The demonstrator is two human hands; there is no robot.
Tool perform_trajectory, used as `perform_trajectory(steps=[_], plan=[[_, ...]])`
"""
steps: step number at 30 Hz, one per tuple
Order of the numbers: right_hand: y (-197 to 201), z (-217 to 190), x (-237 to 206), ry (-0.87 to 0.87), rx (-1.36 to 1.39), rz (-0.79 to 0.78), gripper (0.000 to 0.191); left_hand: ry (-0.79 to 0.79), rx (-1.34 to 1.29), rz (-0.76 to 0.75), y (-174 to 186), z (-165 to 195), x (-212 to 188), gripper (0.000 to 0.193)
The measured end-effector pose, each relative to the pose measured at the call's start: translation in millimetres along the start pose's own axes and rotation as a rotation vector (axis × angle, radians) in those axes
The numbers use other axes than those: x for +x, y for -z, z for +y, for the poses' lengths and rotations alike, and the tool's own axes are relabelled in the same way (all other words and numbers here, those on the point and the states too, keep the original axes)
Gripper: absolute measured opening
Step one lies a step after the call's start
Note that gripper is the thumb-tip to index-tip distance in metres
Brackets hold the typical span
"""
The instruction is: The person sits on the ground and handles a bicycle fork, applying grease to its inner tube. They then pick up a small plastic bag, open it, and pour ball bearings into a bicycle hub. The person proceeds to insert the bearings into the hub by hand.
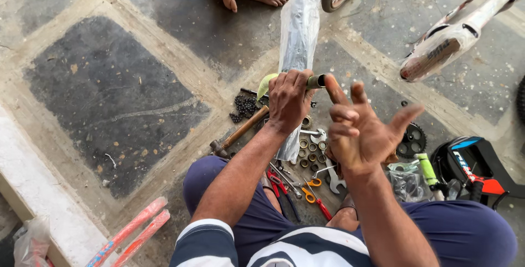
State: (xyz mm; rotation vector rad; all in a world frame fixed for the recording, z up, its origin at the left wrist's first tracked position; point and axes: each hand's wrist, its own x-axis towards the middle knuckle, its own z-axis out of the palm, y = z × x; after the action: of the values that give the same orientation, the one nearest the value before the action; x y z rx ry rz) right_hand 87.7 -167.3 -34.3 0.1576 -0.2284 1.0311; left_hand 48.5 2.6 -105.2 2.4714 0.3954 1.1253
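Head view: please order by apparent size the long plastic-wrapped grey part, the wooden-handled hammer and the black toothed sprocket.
1. Long plastic-wrapped grey part, largest.
2. Wooden-handled hammer.
3. Black toothed sprocket, smallest, though partly hidden by the right hand.

The left hand grips a tube of dull metal, wrapped in clear, glossy plastic film. The hammer has a wooden handle and a dark metal head. The floor is rough, matt stone. The rings look like shiny metal.
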Motion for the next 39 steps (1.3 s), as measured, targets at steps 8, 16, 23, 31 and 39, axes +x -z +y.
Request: perform_trajectory(steps=[8,16,23,31,39], plan=[[14,5,-6,0.03,-0.165,0.085,0.1,0.054,0.01,-0.001,-4,-11,0,0.031],[28,-7,5,0.148,-1.452,-0.114,0.106,0.0,0.029,0.011,-12,-14,-4,0.036],[33,7,-9,0.085,-1.659,-0.319,0.108,0.064,0.037,-0.013,-13,-24,-7,0.03],[32,-5,17,0.271,-2.474,-0.404,0.113,0.004,0.088,0.014,-20,-23,-7,0.029],[21,-11,19,0.033,-3.19,-0.243,0.103,0.022,0.049,0.021,-8,-16,-5,0.033]])
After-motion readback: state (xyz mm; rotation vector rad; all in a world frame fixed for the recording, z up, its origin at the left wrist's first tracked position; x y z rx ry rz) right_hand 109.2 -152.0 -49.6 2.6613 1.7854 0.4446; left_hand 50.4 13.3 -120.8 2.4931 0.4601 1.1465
